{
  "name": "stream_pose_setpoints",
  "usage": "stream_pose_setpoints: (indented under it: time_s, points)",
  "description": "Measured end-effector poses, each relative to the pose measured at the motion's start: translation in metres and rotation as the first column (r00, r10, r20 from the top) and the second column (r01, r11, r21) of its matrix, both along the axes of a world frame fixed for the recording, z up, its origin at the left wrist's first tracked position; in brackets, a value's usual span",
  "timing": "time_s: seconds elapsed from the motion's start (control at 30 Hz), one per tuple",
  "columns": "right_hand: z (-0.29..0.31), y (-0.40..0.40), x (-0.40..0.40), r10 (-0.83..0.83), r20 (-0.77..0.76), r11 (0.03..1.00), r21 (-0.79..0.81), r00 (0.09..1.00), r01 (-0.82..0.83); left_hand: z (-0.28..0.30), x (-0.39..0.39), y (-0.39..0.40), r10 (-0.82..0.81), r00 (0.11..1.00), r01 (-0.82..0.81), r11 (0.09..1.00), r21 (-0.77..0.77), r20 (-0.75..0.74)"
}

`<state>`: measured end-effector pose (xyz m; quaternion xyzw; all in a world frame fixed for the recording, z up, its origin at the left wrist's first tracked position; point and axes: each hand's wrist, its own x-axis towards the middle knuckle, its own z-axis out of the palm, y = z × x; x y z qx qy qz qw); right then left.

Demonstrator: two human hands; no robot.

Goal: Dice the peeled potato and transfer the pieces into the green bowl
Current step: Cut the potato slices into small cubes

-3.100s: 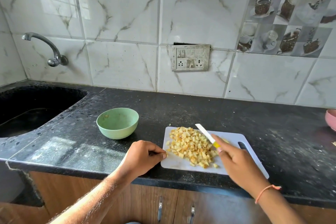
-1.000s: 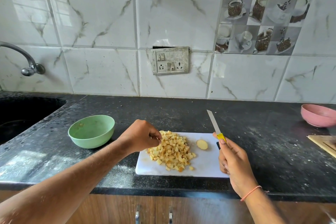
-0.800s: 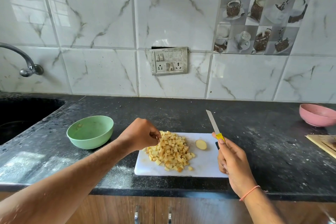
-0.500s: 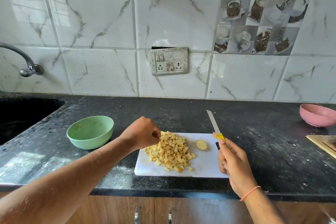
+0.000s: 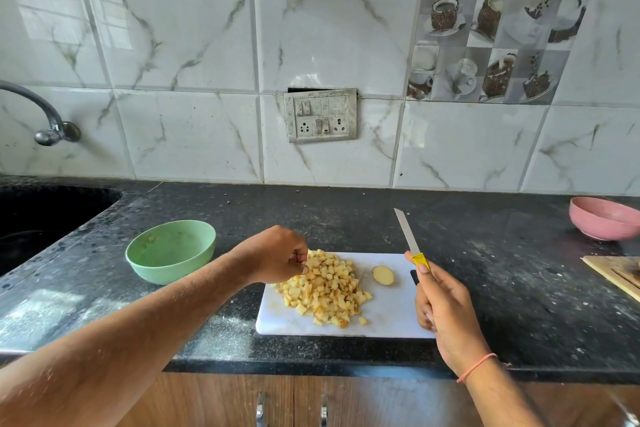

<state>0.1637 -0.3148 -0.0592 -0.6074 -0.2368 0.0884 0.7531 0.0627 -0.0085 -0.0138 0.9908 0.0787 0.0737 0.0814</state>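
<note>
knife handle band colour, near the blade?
Yellow band just above the right hand; head view.

We see 1 pink bowl and a wooden board at the counter's right edge, a sink and tap at its left.

Wooden board and pink bowl are cropped at right.

Pale yellow dice heaped on a white board. Mint-green bowl, pink bowl. Black speckled tabletop. White wall tiles with grey marble veins, one tile printed with brown coffee cups. The knife carries a yellow band; an orange thread circles one wrist.
</note>
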Motion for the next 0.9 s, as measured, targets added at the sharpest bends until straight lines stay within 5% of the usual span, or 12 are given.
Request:
stream_pose_setpoints:
  time_s: [0.3,0.47,0.9]
  points:
    - [-0.003,0.001,0.002,-0.005,-0.004,1.0,0.011,1.0,0.005,0.012,-0.004,0.001,0.0,1.0,-0.001,1.0,-0.03,-0.019]
    - [-0.004,0.0,0.004,-0.009,0.011,1.0,-0.003,1.0,0.009,0.025,-0.011,0.001,-0.148,0.973,0.136,0.988,-0.08,-0.178]
    - [-0.007,-0.001,0.006,-0.012,0.013,1.0,-0.009,1.0,0.012,0.024,-0.005,-0.015,-0.114,0.933,0.176,0.971,0.159,-0.341]
